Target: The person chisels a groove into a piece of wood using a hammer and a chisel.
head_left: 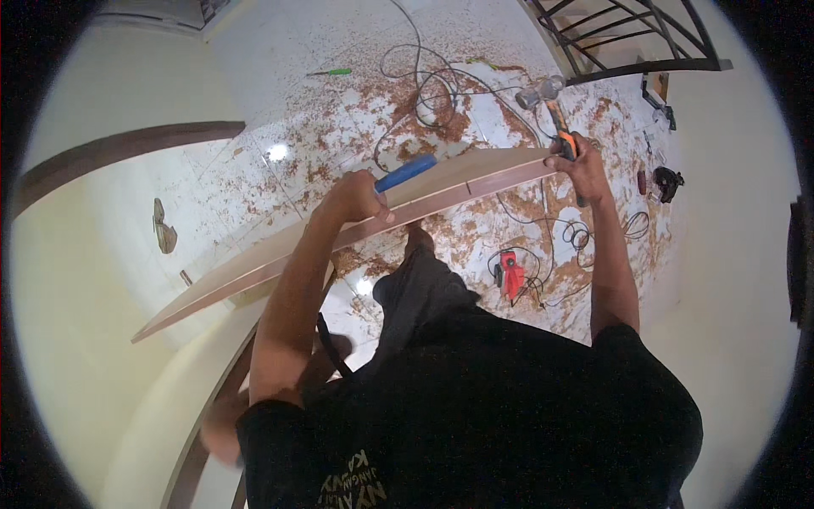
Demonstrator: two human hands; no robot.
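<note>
A long wooden panel (496, 161), probably a door, stands on edge and slants across the view, its narrow edge facing up. My left hand (352, 199) is closed around a blue-handled tool (407, 173) and rests against the panel's edge. The tool's working end is hidden, so its kind does not show. My right hand (583, 170) grips a hammer (555, 114) with an orange and black handle, its metal head pointing away from me. The right fingers also touch the panel's far right end. A short dark mark crosses the edge between my hands.
Wood shavings (356, 127) litter the white tiles. A red power tool (510, 276) lies by my leg, among looping cables (437, 93). Beyond are a green-handled screwdriver (337, 72) and a black metal rack (632, 34). A blurred limb (222, 433) shows at lower left.
</note>
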